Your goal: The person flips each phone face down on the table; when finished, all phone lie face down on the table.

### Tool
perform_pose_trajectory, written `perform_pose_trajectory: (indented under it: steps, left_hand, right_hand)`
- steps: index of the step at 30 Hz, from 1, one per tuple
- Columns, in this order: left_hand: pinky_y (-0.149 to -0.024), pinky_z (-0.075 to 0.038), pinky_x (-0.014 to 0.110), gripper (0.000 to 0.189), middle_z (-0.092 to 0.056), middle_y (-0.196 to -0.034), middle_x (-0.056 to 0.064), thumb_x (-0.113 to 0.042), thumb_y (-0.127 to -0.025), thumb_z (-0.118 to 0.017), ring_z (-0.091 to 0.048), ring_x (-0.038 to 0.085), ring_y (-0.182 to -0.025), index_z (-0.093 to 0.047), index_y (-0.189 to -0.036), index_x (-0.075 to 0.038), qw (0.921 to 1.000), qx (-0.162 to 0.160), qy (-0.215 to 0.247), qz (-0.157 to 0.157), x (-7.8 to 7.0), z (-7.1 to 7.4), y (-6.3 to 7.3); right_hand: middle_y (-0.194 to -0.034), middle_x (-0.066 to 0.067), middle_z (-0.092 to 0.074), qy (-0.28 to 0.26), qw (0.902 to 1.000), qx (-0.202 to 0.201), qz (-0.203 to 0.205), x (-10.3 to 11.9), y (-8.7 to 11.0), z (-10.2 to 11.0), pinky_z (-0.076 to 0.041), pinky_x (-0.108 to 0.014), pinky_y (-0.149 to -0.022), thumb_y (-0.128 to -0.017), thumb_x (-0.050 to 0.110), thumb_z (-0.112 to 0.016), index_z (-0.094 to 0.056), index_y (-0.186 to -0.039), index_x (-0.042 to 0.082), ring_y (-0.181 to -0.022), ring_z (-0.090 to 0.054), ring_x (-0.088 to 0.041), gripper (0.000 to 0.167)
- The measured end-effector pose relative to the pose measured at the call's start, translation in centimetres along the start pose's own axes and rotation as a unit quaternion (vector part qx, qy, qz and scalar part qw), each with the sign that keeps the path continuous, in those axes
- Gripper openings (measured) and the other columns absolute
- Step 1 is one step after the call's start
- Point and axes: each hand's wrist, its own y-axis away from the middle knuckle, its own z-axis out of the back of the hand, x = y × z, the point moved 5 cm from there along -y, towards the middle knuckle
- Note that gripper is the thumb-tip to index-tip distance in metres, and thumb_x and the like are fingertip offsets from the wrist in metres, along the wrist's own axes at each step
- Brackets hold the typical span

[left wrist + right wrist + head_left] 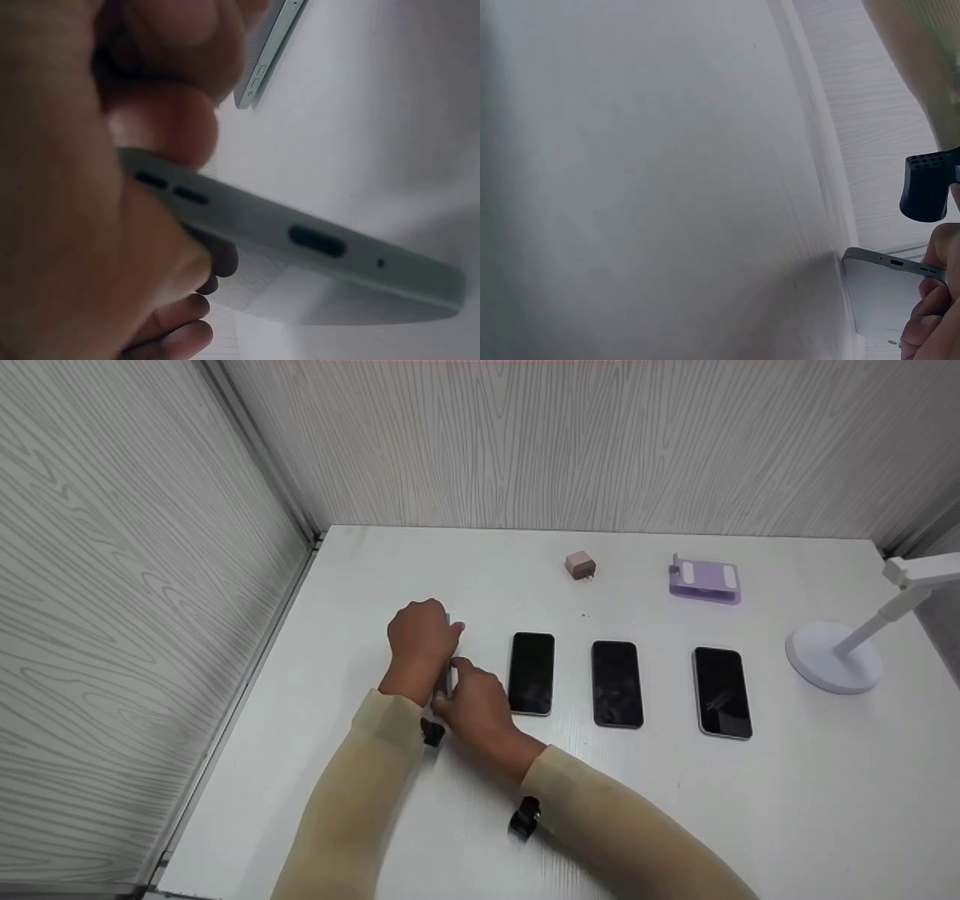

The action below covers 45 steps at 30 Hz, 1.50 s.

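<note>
A slim grey smartphone (247, 214) stands tilted up on its long edge over the white table, its port end facing the left wrist camera. My left hand (421, 637) grips it from above on its far part. Close on the near side, my right hand (476, 701) pinches its near end between curled thumb and forefinger. The two hands cover most of the phone in the head view. In the right wrist view the same smartphone (881, 292) shows a pale broad face, with fingers (930, 315) around its upper edge.
Three dark smartphones lie flat to the right: one (531, 673) near my right hand, another (617, 684), and a third (722, 692). Behind them are a pink plug adapter (580, 565) and a purple phone stand (705, 580). A white round-based stand (834, 658) is at far right.
</note>
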Motion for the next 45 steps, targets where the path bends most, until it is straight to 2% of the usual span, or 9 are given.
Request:
perform_pose_trajectory:
  steps: [7, 12, 16, 21, 26, 29, 35, 41, 45]
  left_hand:
    - [-0.068, -0.063, 0.046, 0.029, -0.076, -0.078, 0.011, -0.023, -0.103, -0.07, -0.073, 0.027, -0.073, -0.075, -0.08, -0.008, 0.9997, -0.02, -0.01, 0.003, 0.2, 0.1, -0.2]
    - [-0.06, -0.057, 0.042, 0.031, -0.07, -0.069, 0.009, -0.013, -0.1, -0.063, -0.06, 0.021, -0.062, -0.068, -0.07, -0.01, 0.9995, -0.026, -0.006, 0.014, 0.3, 0.1, -0.2]
    - [-0.058, -0.054, 0.041, 0.027, -0.07, -0.07, 0.009, -0.009, -0.096, -0.059, -0.059, 0.02, -0.063, -0.068, -0.07, -0.01, 0.9991, -0.03, 0.007, 0.03, 0.7, 0.2, -0.1]
    - [-0.061, -0.059, 0.042, 0.025, -0.075, -0.075, 0.012, -0.012, -0.098, -0.06, -0.066, 0.023, -0.067, -0.074, -0.078, -0.007, 0.9977, -0.028, 0.027, 0.055, 1.5, 0.5, 0.3]
    - [-0.059, -0.056, 0.042, 0.027, -0.073, -0.072, 0.012, -0.014, -0.096, -0.06, -0.064, 0.023, -0.065, -0.069, -0.071, -0.01, 0.9954, -0.038, 0.049, 0.073, 2.5, 0.6, 0.5]
    - [-0.061, -0.057, 0.044, 0.026, -0.073, -0.073, 0.012, -0.016, -0.096, -0.06, -0.066, 0.025, -0.067, -0.067, -0.071, -0.01, 0.9939, -0.041, 0.059, 0.083, 3.1, 0.8, 0.6]
    - [-0.07, -0.065, 0.051, 0.032, -0.079, -0.086, 0.019, -0.025, -0.101, -0.063, -0.077, 0.035, -0.079, -0.078, -0.087, 0.0, 0.9915, -0.028, 0.077, 0.101, 4.2, 0.9, 0.9]
    - [-0.064, -0.056, 0.039, 0.037, -0.08, -0.082, 0.012, -0.03, -0.103, -0.065, -0.072, 0.027, -0.075, -0.083, -0.08, -0.007, 0.9862, -0.02, 0.124, 0.108, 5.4, 0.7, 1.1]
    - [-0.065, -0.051, 0.036, 0.037, -0.081, -0.088, 0.012, -0.033, -0.105, -0.066, -0.07, 0.026, -0.078, -0.085, -0.087, -0.008, 0.9812, -0.02, 0.155, 0.112, 6.1, 0.6, 1.2]
  right_hand:
    - [-0.091, -0.005, -0.072, 0.007, 0.9999, 0.014, 0.005, 0.2, 0.1, -0.1, -0.059, -0.035, -0.078, -0.098, 0.027, -0.075, -0.061, -0.149, 0.001, -0.075, -0.063, -0.013, 0.059]
    - [-0.081, 0.002, -0.068, -0.001, 0.9997, 0.022, 0.01, 0.4, 0.3, -0.2, -0.053, -0.029, -0.067, -0.098, 0.027, -0.074, -0.06, -0.152, 0.002, -0.069, -0.061, -0.007, 0.06]
    - [-0.078, 0.006, -0.068, -0.009, 0.9992, 0.034, 0.017, 0.3, 0.5, -0.4, -0.052, -0.026, -0.065, -0.099, 0.029, -0.074, -0.06, -0.153, 0.003, -0.067, -0.061, -0.004, 0.061]
    - [-0.084, 0.006, -0.071, -0.002, 0.9984, 0.045, 0.035, 0.3, 1.1, -0.7, -0.056, -0.028, -0.073, -0.1, 0.035, -0.075, -0.061, -0.151, 0.002, -0.072, -0.062, -0.005, 0.062]
    - [-0.097, 0.001, -0.079, -0.01, 0.9972, 0.056, 0.049, 0.2, 1.6, -0.8, -0.059, -0.031, -0.081, -0.101, 0.039, -0.075, -0.062, -0.15, 0.002, -0.078, -0.065, -0.009, 0.062]
    - [-0.103, -0.001, -0.081, -0.023, 0.9968, 0.061, 0.047, 0.0, 1.7, -0.9, -0.059, -0.032, -0.081, -0.101, 0.04, -0.075, -0.062, -0.15, 0.003, -0.078, -0.066, -0.009, 0.063]
    - [-0.105, -0.001, -0.081, -0.053, 0.9956, 0.07, 0.033, -0.8, 1.8, -1.0, -0.059, -0.03, -0.077, -0.101, 0.043, -0.076, -0.063, -0.15, 0.004, -0.081, -0.067, -0.008, 0.064]
    - [-0.107, -0.004, -0.082, -0.06, 0.9949, 0.076, 0.029, -1.2, 1.8, -0.8, -0.061, -0.033, -0.08, -0.102, 0.042, -0.076, -0.062, -0.151, 0.002, -0.084, -0.071, -0.011, 0.064]
    - [-0.11, -0.005, -0.083, -0.06, 0.9949, 0.077, 0.024, -1.3, 1.7, -0.8, -0.062, -0.034, -0.082, -0.102, 0.041, -0.076, -0.062, -0.15, 0.001, -0.085, -0.072, -0.011, 0.064]
